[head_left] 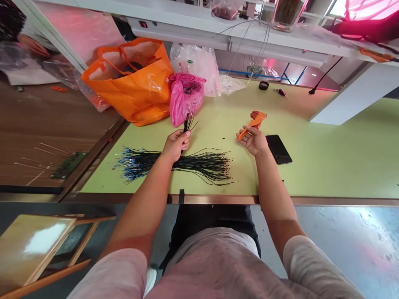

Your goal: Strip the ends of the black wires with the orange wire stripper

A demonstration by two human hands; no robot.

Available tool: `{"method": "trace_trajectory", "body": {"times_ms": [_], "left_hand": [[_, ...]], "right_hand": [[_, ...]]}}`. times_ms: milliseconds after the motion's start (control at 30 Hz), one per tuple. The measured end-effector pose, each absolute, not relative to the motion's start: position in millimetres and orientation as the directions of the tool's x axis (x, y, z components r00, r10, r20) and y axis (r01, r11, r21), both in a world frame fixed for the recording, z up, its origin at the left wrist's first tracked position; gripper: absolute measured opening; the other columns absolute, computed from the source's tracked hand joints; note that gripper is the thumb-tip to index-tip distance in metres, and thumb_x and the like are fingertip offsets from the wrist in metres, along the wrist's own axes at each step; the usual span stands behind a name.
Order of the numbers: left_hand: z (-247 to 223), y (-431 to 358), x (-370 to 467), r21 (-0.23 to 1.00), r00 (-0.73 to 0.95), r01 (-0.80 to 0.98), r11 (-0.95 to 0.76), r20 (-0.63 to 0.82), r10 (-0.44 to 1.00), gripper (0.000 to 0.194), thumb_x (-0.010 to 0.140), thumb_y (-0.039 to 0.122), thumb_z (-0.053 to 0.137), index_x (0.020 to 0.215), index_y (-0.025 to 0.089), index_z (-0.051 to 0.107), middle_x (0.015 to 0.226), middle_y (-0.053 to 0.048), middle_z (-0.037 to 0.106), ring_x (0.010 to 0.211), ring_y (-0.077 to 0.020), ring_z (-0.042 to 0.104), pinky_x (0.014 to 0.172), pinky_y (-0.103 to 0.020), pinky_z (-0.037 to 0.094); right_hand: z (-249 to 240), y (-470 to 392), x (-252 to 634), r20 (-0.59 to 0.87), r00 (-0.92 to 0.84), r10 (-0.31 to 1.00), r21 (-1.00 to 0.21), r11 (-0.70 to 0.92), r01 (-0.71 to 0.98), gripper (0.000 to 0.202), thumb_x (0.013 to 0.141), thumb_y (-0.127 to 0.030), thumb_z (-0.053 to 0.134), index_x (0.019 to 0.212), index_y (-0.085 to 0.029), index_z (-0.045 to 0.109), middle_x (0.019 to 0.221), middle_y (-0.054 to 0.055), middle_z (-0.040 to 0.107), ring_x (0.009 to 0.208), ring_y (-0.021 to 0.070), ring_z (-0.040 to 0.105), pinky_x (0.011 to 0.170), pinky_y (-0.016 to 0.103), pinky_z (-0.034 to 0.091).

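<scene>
My left hand (177,144) is closed around a small bunch of black wires (188,123), whose tips point up toward the pink bag. Beneath that wrist a large bundle of black wires (205,162) lies across the green table, with blue and silver ends at its left and thin reddish tips at its right. My right hand (253,140) holds the handle of an orange and red hand tool (257,119), palm up with the fingers curled. Just right of this hand a black phone (279,149) lies flat.
An orange bag (140,91), a pink bag (187,97) and a clear plastic bag (199,66) stand at the back left. A black ring (263,85) and keys (281,92) lie at the back. A white shelf post (352,97) rises at the right.
</scene>
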State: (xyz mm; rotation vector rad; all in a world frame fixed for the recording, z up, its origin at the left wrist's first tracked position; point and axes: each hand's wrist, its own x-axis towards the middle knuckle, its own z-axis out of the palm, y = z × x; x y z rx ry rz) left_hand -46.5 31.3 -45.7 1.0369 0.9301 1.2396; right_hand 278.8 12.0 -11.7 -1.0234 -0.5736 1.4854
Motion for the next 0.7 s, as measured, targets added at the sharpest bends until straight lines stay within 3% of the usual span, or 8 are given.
{"method": "trace_trajectory", "body": {"times_ms": [133, 467, 700], "left_hand": [[-47, 33, -49, 0.947, 0.101, -0.321, 0.027, 0.006, 0.995, 0.044, 0.068, 0.045, 0.091, 0.092, 0.016, 0.068, 0.058, 0.01, 0.043, 0.043, -0.0023, 0.032, 0.043, -0.016, 0.024], [-51, 35, -50, 0.933, 0.107, -0.359, 0.028, 0.011, 0.994, 0.045, 0.067, 0.043, 0.092, 0.094, 0.016, 0.069, 0.058, 0.01, 0.045, 0.043, -0.0024, 0.034, 0.043, -0.016, 0.026], [-51, 36, -50, 0.939, 0.105, -0.343, 0.033, 0.003, 0.994, 0.047, 0.066, 0.043, 0.093, 0.096, 0.015, 0.069, 0.059, 0.009, 0.046, 0.043, -0.0024, 0.035, 0.043, -0.016, 0.025]], "right_hand": [[-4, 0, 263, -0.281, -0.125, 0.952, -0.878, -0.307, -0.367, 0.025, 0.09, -0.031, 0.073, 0.108, -0.016, 0.065, 0.087, 0.008, 0.077, 0.075, 0.0212, 0.077, 0.076, 0.037, 0.065], [16, -8, 279, -0.264, -0.338, 0.903, -0.964, -0.25, 0.085, 0.038, 0.084, -0.037, 0.087, 0.109, -0.014, 0.07, 0.09, 0.011, 0.078, 0.076, 0.0228, 0.078, 0.067, 0.032, 0.063], [2, -30, 309, -0.326, -0.489, 0.809, -0.941, -0.325, 0.09, 0.055, 0.082, -0.05, 0.086, 0.119, -0.013, 0.071, 0.091, 0.01, 0.078, 0.077, 0.0241, 0.08, 0.069, 0.034, 0.064]]}}
